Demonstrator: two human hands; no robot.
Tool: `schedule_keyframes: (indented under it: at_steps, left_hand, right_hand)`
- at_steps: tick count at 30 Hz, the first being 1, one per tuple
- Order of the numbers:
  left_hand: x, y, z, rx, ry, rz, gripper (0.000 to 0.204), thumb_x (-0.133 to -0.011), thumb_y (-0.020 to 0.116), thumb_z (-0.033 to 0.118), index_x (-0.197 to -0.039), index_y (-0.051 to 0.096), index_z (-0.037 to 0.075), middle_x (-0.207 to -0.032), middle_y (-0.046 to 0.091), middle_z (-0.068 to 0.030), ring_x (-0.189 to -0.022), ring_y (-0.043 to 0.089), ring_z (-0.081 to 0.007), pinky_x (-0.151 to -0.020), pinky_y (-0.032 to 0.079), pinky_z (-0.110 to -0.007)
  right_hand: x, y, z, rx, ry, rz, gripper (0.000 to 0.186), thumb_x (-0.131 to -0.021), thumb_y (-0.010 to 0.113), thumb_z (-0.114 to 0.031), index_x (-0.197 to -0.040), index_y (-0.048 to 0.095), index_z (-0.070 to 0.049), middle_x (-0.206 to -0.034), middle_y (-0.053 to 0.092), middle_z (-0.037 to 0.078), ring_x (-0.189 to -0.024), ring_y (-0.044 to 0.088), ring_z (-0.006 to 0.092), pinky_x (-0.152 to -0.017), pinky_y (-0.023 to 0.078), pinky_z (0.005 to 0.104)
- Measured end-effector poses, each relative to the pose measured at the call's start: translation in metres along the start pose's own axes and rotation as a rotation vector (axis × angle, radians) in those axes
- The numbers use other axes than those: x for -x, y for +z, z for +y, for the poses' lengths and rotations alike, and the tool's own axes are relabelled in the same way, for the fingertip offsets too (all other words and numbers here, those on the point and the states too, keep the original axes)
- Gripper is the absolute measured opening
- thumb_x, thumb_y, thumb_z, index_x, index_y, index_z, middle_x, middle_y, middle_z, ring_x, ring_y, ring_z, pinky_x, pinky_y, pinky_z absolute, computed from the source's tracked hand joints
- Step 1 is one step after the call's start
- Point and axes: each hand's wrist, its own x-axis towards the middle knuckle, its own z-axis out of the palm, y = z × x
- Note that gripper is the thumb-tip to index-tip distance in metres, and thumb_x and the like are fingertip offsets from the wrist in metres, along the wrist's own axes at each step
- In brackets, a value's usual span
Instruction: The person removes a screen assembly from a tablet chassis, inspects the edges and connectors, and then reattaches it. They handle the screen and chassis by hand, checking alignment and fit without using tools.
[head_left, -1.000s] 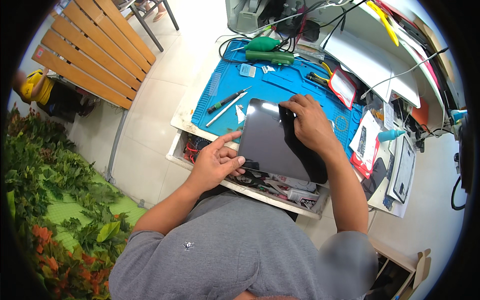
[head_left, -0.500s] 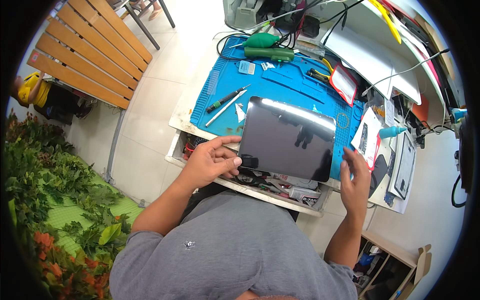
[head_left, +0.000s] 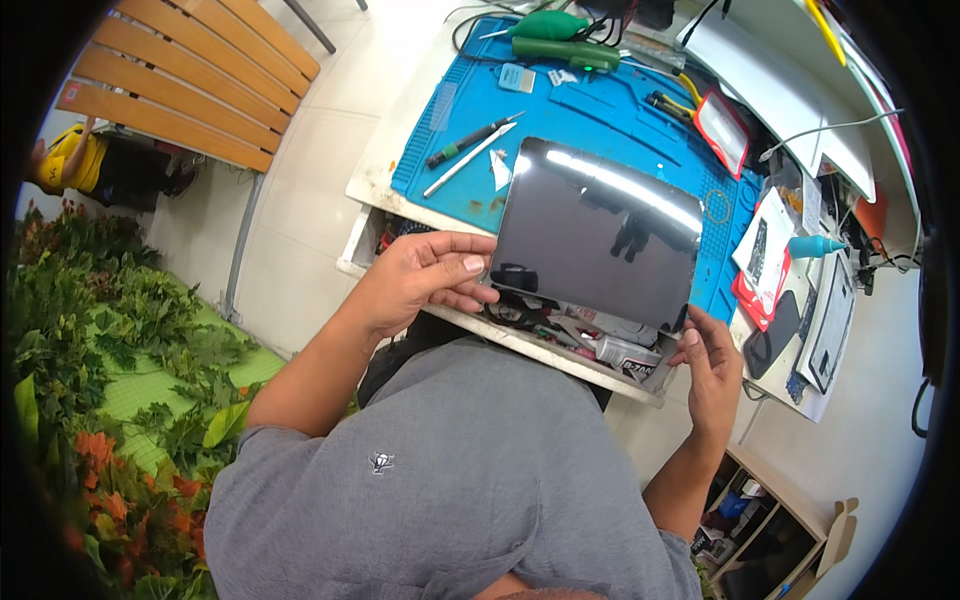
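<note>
A dark glossy tablet lies screen up over the near edge of the blue work mat, its near side above an open drawer. At its left edge is my left hand, fingers outstretched and apart, fingertips at the edge, thumb away from the screen. My right hand has bent fingers and thumb closed at the near right corner. What its fingertips do behind the corner is partly hidden. Left of the tablet lie a black-and-green screwdriver, a slim white tool and a small white scrap.
The open drawer holds several tools and packages. Farther back lie a green air blower and a green cylindrical tool. On the right are a red-framed piece, a teal bottle and a dark phone. Someone in yellow is at far left.
My right hand has come in to the tablet's near right corner. The fingers of my left hand have straightened at the left edge. The whole view has shifted; the tablet stays about in place.
</note>
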Motion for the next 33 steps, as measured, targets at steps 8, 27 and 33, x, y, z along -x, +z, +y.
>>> schedule_keyframes:
  at_steps: [8,27,33]
  left_hand:
    - [0.010,0.008,0.002,-0.040,0.000,0.042,0.046,-0.106,0.071,0.025,-0.139,0.067,-0.006,-0.124,0.073,-0.0177,-0.101,0.080,-0.0253,-0.084,0.065,-0.033]
    - [0.002,-0.001,0.035,-0.482,0.013,0.065,0.039,-0.107,0.070,0.022,-0.135,0.069,-0.004,-0.096,0.079,-0.0117,-0.082,0.077,-0.0166,-0.075,0.063,-0.030]
    - [-0.047,0.015,0.079,-0.683,0.482,0.130,0.034,-0.102,0.077,0.018,-0.129,0.074,-0.003,-0.097,0.078,-0.0096,-0.089,0.074,-0.0131,-0.080,0.060,-0.030]
  right_hand:
    - [-0.003,-0.001,0.001,0.064,-0.022,-0.009,0.038,-0.110,0.067,-0.017,-0.139,0.067,0.007,-0.112,0.064,0.008,-0.091,0.063,0.0120,-0.073,0.058,0.0273]
    - [-0.003,0.002,-0.006,0.237,-0.107,0.049,0.031,-0.106,0.070,-0.012,-0.132,0.070,0.005,-0.107,0.065,0.008,-0.090,0.063,0.0134,-0.077,0.054,0.0287]
    - [0.010,0.014,-0.014,0.276,-0.133,0.122,0.033,-0.101,0.071,-0.006,-0.132,0.070,0.005,-0.103,0.064,0.009,-0.085,0.063,0.0159,-0.076,0.054,0.0297]
